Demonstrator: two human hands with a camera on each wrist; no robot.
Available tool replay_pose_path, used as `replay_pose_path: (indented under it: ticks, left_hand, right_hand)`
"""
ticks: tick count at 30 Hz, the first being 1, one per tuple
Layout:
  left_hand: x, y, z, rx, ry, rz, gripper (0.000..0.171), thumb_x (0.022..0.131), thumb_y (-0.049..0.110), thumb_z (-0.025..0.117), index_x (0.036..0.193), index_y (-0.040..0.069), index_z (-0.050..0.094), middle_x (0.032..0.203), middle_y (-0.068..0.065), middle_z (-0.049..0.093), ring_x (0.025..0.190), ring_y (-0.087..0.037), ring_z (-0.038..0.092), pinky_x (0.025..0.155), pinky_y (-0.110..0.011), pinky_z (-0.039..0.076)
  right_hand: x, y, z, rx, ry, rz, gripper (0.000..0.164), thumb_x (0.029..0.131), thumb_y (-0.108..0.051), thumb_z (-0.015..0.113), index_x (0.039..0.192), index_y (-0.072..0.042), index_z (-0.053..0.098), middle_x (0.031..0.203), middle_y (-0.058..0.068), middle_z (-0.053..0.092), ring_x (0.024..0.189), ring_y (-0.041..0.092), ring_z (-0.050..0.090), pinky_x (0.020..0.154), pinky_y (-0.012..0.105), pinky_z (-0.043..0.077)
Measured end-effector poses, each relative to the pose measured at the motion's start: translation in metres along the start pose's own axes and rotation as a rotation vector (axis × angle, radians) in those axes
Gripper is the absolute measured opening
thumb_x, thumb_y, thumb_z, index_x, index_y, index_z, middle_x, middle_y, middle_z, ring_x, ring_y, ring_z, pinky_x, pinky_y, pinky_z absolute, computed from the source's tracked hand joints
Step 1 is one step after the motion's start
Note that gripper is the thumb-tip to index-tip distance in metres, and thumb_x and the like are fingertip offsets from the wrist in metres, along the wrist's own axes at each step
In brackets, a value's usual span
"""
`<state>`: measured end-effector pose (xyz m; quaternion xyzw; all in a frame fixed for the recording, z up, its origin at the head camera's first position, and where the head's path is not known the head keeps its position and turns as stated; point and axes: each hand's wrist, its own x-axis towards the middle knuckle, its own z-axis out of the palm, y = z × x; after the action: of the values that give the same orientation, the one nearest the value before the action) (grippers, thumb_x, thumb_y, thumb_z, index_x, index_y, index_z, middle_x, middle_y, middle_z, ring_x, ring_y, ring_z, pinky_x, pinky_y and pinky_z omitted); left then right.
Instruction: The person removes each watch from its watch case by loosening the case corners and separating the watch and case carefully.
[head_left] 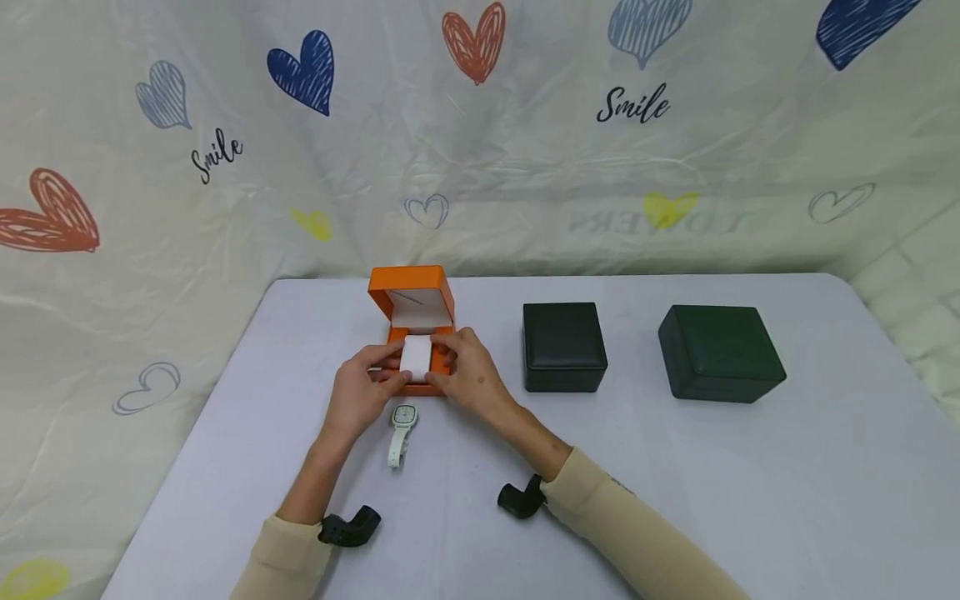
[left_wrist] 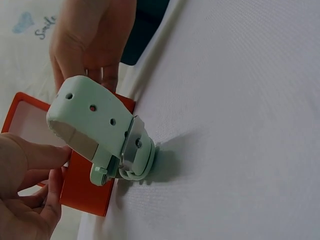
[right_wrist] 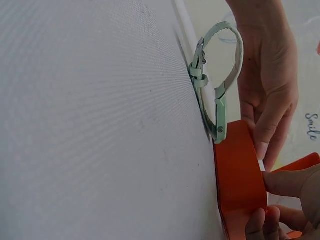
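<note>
At the far left, a pale sheet [head_left: 225, 325] is printed with hearts and the word "Smile". A white-covered table [head_left: 720, 483] is placed before it. Over its left part, the left hand [head_left: 358, 390] is extended from a beige sleeve, with a black wrist camera [head_left: 351, 527] worn beneath. Its grip is narrow: the left side of a white watch pillow [head_left: 416, 357] is pinched between thumb and forefinger. Just in front of the hands, a mint-green wristwatch [head_left: 402, 421] is set on the cloth, its strap buckled into a loop. Behind the wristwatch, an orange watch box [head_left: 411, 279] is opened, its white-lined lid raised at the back. The pillow is held at the box's base, between the 2 hands; how deeply it is seated cannot be told. The pillow's right side is pinched by the right hand [head_left: 471, 375], also in a narrow grip, above a 2nd black wrist camera [head_left: 521, 498]. Farther right, a black box [head_left: 564, 346] is kept closed, and beyond it a dark green box [head_left: 722, 352], also closed, is turned slightly askew.
</note>
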<state>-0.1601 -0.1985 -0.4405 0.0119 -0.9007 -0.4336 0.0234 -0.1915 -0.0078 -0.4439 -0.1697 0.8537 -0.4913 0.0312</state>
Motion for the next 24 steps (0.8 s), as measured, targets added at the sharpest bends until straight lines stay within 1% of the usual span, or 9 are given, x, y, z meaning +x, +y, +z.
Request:
replay_pose_path:
  ticks: [6,11,14,19,24]
  left_hand:
    - [0.0042,-0.0028,-0.0007,-0.014,-0.022,0.012,0.052,0.090,0.007,0.081,0.140,0.006,0.066,0.121,-0.015,0.065,0.101,-0.026,0.069,0.087,-0.026,0.062]
    - [0.0069,-0.0035,-0.0025,-0.026,-0.046,-0.009,0.052,0.090,0.008,0.081,0.139,0.008,0.067,0.118,-0.014,0.063,0.098,-0.025,0.070,0.083,-0.021,0.061]
    - [0.0082,-0.0031,-0.0045,-0.023,-0.062,-0.018,0.052,0.090,0.009,0.082,0.140,0.009,0.067,0.118,-0.014,0.064,0.099,-0.026,0.070,0.083,-0.021,0.062]
    - [0.0099,-0.0033,-0.0080,0.000,-0.086,-0.027,0.053,0.091,0.011,0.081,0.141,0.011,0.066,0.120,-0.013,0.064,0.103,-0.026,0.069,0.086,-0.024,0.062]
    - [0.0099,-0.0036,-0.0096,0.012,-0.099,-0.033,0.053,0.092,0.013,0.080,0.142,0.011,0.065,0.121,-0.014,0.064,0.102,-0.027,0.068,0.087,-0.027,0.063]
  right_hand:
    - [0.0012,0.0018,0.0005,0.018,0.014,0.008,0.053,0.084,-0.004,0.085,0.133,0.002,0.067,0.108,0.013,0.057,0.089,0.018,0.057,0.076,0.023,0.048]
    - [0.0013,0.0036,0.0011,0.015,0.024,-0.008,0.051,0.083,-0.004,0.085,0.132,0.003,0.068,0.105,0.013,0.056,0.087,0.017,0.054,0.075,0.022,0.047]
    - [0.0014,0.0041,0.0016,0.014,0.025,-0.015,0.051,0.084,-0.005,0.084,0.132,0.003,0.068,0.105,0.013,0.055,0.087,0.017,0.054,0.075,0.022,0.047]
    - [0.0012,0.0028,0.0026,0.012,0.016,-0.019,0.053,0.086,-0.005,0.083,0.135,0.005,0.066,0.107,0.014,0.054,0.088,0.018,0.053,0.075,0.022,0.046]
    - [0.0005,0.0019,0.0025,0.011,0.006,-0.028,0.054,0.086,-0.005,0.083,0.136,0.005,0.065,0.108,0.015,0.054,0.089,0.019,0.054,0.075,0.021,0.046]
